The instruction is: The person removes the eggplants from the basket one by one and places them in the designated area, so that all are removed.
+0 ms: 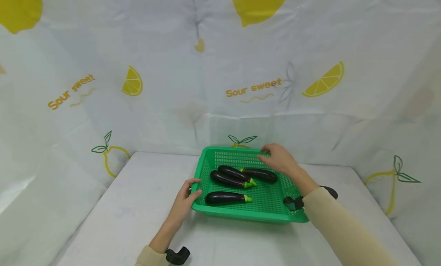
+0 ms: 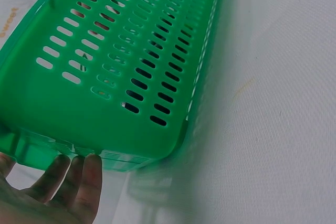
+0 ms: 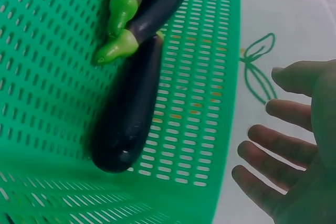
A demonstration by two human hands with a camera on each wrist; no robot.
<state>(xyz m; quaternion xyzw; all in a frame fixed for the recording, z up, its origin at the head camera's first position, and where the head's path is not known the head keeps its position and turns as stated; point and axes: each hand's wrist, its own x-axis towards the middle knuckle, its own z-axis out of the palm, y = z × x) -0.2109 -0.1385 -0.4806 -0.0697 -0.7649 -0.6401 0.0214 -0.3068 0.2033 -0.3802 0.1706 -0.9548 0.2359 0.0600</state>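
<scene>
A green plastic basket (image 1: 248, 214) with slotted walls stands on the white table and holds several dark purple eggplants. One eggplant (image 1: 225, 198) lies alone along the near side, its green stem end to the right. Farther back, two more lie side by side, and another eggplant (image 3: 128, 103) rests along the back wall. My left hand (image 1: 182, 204) grips the basket's left rim, with the thumb on top; its fingertips (image 2: 89, 169) show against the outside. Over the back right of the basket is my right hand (image 1: 280, 159), fingers spread and holding nothing, just beyond the rim in the right wrist view.
A white cloth (image 1: 165, 116) printed with lemons hangs close behind the basket and along both sides. Part of a dark object (image 1: 330, 191) shows beyond the right sleeve. White table surface (image 1: 138, 204) extends left of the basket and in front of it.
</scene>
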